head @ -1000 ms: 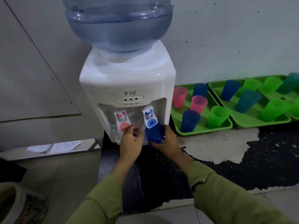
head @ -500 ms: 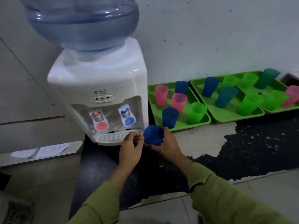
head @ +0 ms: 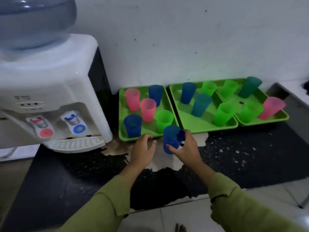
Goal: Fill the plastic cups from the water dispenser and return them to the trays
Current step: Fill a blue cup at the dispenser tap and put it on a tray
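A cup (head: 171, 139) is held in the fingers of the right hand (head: 187, 151), just before a tray (head: 121, 114); the water dispenser (head: 50, 91) is positioned well left of those fingers.

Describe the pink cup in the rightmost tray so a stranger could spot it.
From the white water dispenser on the left, move right to the rightmost green plastic tray. At its right edge stands a pink plastic cup, the only pink one there, beside light green cups and a dark teal cup.

wall (head: 184, 39): white, dark specks | tabletop (head: 250, 156): blk speckled, pale worn patch mid | floor (head: 187, 218): pale tiles, nr edge | light: dim
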`<state>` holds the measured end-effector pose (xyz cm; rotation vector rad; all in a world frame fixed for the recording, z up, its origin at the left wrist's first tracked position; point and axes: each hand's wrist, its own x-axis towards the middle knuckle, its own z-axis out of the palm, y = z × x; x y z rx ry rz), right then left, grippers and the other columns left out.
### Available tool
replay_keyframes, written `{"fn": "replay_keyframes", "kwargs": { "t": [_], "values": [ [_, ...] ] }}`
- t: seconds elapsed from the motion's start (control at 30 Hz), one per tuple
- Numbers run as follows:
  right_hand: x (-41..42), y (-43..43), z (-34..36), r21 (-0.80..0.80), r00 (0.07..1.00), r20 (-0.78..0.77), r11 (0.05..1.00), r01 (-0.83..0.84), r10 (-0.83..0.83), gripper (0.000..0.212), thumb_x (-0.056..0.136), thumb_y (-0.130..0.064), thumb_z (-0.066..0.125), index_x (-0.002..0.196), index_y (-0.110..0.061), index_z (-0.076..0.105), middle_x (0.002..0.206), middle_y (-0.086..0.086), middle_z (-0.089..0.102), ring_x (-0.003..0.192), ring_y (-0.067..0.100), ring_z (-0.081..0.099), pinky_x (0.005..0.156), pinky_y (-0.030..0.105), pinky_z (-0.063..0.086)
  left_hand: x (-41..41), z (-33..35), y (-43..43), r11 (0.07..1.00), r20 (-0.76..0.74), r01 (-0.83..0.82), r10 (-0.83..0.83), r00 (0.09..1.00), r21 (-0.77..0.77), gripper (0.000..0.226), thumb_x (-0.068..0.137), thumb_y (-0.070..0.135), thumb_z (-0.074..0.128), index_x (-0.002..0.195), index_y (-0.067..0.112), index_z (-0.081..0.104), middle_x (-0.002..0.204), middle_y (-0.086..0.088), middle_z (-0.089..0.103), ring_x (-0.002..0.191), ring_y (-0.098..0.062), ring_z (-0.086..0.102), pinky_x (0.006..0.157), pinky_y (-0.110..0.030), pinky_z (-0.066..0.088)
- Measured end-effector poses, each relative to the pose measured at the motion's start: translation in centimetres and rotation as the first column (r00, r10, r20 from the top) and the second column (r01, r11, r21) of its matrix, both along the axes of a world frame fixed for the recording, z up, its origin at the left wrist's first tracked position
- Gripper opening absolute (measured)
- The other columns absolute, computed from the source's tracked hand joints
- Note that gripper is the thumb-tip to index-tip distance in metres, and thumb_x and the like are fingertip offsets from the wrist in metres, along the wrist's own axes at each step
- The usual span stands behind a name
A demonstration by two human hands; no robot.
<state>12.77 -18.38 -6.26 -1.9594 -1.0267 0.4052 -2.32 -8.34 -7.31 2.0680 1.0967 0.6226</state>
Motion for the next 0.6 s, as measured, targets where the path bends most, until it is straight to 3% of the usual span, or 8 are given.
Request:
{"fn": "replay_keyframes", "kwargs": {
  "t": [0.1,0.23,0.3,0.4,0.6],
  "values": [
    [4.1,-0.7,0.6,0.025,0.999,0.037,0.999,0.027,-0.027,0.071,0.063,-0.036,0.082,0.116,-0.009,0.044,0.109,0.006,0.054,0.103,0.024,0.055,0.083,0.043,0.053,3.2,-0.8,-0.6,0.998,-0.143,0.055,-0.050,0.988,0.035,0.043,0.093,0.035,0.051,0.128,0.011,0.047,0.128,-0.005,0.047,0.120,-0.021,0.046,0.099,-0.033,0.039],
    [8.1,-0.3,1.5,0.104,0.995,0.065,0.993,0.063,-0.070,0.070,0.065,-0.034,0.082,0.118,-0.007,0.045,0.110,0.007,0.054,0.104,0.023,0.054,0.085,0.035,0.049,5.1,-1.7,-1.2,0.995,-0.424,0.085,-0.052,0.904,0.060,0.064,0.094,0.041,0.045,0.145,0.007,0.025,0.152,-0.007,0.023,0.140,-0.023,0.022,0.114,-0.040,0.020],
    [9.7,0.4,1.6,0.129,0.994,0.075,0.990,0.063,-0.073,0.071,0.066,-0.031,0.082,0.120,-0.004,0.044,0.113,0.011,0.054,0.105,0.024,0.054,0.085,0.029,0.045,5.5,-1.9,-1.6,0.990,-0.551,0.106,-0.037,0.834,0.095,0.066,0.095,0.044,0.040,0.147,0.008,0.018,0.155,-0.006,0.015,0.144,-0.023,0.012,0.116,-0.050,0.011],
    [11.8,1.6,1.6,0.139,0.995,0.054,0.987,0.078,-0.086,0.072,0.067,-0.028,0.082,0.122,-0.003,0.042,0.117,0.013,0.052,0.110,0.027,0.053,0.089,0.033,0.045,6.0,-1.6,-2.1,0.990,-0.652,0.110,-0.027,0.757,0.088,0.069,0.096,0.046,0.034,0.149,0.009,0.010,0.158,-0.004,0.003,0.146,-0.022,-0.001,0.115,-0.057,0.001],
    [14.8,3.6,0.3,0.073,0.996,0.027,0.994,0.084,-0.087,0.079,0.068,-0.026,0.081,0.129,-0.008,0.035,0.128,0.012,0.048,0.116,0.026,0.051,0.089,0.026,0.039,6.2,-1.6,-2.7,0.988,-0.711,0.149,-0.073,0.700,0.046,0.073,0.096,0.049,0.029,0.149,0.008,-0.001,0.158,-0.004,-0.011,0.145,-0.021,-0.014,0.113,-0.060,0.001]
  ]
}}
